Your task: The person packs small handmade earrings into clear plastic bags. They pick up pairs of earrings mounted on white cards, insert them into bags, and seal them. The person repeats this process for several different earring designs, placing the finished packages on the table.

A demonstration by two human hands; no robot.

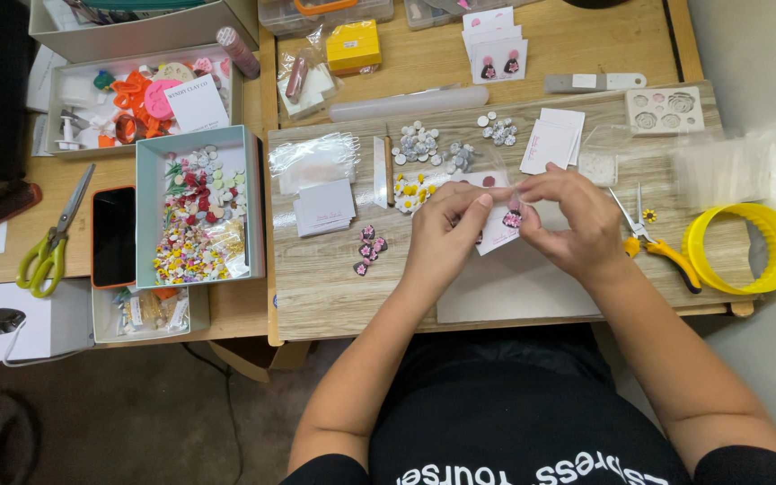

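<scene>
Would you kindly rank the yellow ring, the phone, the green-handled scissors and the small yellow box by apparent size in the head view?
1. yellow ring
2. phone and green-handled scissors: look alike, unranked
3. small yellow box

Warm, even indoor light falls from above onto the tabletop (352, 296), leaving its pale wood bright and the small pieces on it crisp. Shadows are soft and short, tucked just under the hands (514, 224) and along the box edges. The yellow ring (747, 247) at the right glows strongly (almost overexposed). The floor (136, 422) below is dim and murky. Straight edges bow slightly toward the corners, and the far left falls dark.
</scene>
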